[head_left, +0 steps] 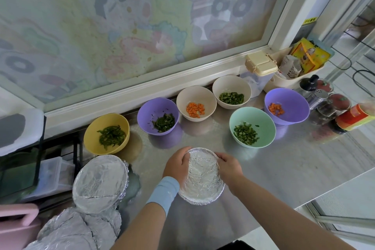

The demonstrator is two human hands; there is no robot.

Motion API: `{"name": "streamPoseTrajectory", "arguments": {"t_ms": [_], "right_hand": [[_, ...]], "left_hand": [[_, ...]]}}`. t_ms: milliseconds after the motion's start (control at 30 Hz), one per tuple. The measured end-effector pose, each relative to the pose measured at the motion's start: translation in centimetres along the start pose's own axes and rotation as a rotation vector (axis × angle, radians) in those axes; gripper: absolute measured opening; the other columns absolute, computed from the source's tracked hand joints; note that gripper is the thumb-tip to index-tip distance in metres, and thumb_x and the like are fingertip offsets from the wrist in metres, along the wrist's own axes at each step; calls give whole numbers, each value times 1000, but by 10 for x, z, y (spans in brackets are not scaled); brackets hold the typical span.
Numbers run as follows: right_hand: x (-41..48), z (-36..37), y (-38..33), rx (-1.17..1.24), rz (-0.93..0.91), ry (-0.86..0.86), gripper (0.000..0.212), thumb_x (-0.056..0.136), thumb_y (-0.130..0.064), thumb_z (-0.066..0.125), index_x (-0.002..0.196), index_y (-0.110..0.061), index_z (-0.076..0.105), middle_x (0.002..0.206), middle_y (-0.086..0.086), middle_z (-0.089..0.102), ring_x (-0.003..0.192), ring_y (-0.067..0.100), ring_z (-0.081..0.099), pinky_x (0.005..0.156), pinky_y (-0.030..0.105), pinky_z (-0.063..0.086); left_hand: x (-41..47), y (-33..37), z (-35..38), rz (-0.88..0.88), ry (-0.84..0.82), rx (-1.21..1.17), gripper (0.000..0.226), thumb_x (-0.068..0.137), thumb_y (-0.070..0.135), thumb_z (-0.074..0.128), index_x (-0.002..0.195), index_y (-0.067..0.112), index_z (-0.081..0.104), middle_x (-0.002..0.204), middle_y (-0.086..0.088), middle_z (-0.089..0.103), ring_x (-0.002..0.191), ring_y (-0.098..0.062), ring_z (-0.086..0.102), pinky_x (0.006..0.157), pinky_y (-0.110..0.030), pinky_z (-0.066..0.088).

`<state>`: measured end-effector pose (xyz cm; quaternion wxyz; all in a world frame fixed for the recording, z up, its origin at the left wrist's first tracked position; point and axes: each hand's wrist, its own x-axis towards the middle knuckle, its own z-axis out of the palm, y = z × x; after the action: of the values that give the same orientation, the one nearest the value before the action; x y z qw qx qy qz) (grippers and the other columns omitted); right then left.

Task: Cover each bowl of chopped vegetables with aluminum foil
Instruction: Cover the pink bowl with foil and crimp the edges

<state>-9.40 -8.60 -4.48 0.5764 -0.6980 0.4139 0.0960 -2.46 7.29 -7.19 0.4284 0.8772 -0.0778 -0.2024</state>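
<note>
A foil-covered bowl (pixel 202 176), its crinkled sheet pressed over the rim, stood at the front of the desk (pixel 263 168), with a second wrapped bowl (pixel 100 184) to its left. Behind them six bowls stood uncovered. The yellow bowl (pixel 91 136), purple bowl (pixel 146 111), mint bowl (pixel 261 117) and beige bowl (pixel 223 85) held chopped green vegetables, while another beige bowl (pixel 186 95) and the right-hand purple bowl (pixel 294 99) held diced carrot.

Nothing reads clearly — the yellow sticker (pixel 310 20) and the packets (pixel 308 57) carry only blurred print.

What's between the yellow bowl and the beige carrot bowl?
In the head view, a purple bowl of green strips, uncovered, sits between the yellow bowl and the beige carrot bowl.
</note>
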Motion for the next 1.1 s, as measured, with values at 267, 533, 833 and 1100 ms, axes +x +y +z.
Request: {"name": "streamPoseTrajectory", "arguments": {"t_ms": [267, 533, 833, 1100], "right_hand": [[14, 2, 3, -197, -34, -20, 38, 98, -17, 42, 124, -30, 66, 116, -5, 69, 108, 19, 63, 99, 34, 50], [12, 8, 6, -757, -507, -171, 56, 105, -31, 33, 157, -18, 14, 164, -2, 10, 150, 12, 9, 116, 18, 0], [7, -4, 14, -787, -541, -194, 68, 103, -44, 35, 157, -25, -1, 164, -5, -8, 151, 15, 0, 123, 38, 10], [2, 10, 11, -434, -331, -242, 63, 103, -33, 42, 157, -21, 12, 164, -5, 5, 150, 14, 11, 118, 26, 10]], "left_hand": [[4, -4, 0, -179, 38, -183, 32, 102, 28, 37, 108, 28, 68, 110, 11, 69, 103, -11, 61, 92, -27, 46], [-30, -31, -2, 135, 74, 78, 61, 95, 46, 28, 152, 24, 31, 151, 15, 32, 138, 8, 22, 115, -15, 17], [-45, -33, -5, 106, 165, 217, 72, 94, 54, 15, 156, 17, 17, 162, 0, 20, 147, -12, 17, 118, -21, 11], [-65, -38, -5, 62, -38, 210, 71, 101, 45, 36, 157, 24, -2, 164, 9, -4, 148, -2, -4, 117, -20, 1]]}}
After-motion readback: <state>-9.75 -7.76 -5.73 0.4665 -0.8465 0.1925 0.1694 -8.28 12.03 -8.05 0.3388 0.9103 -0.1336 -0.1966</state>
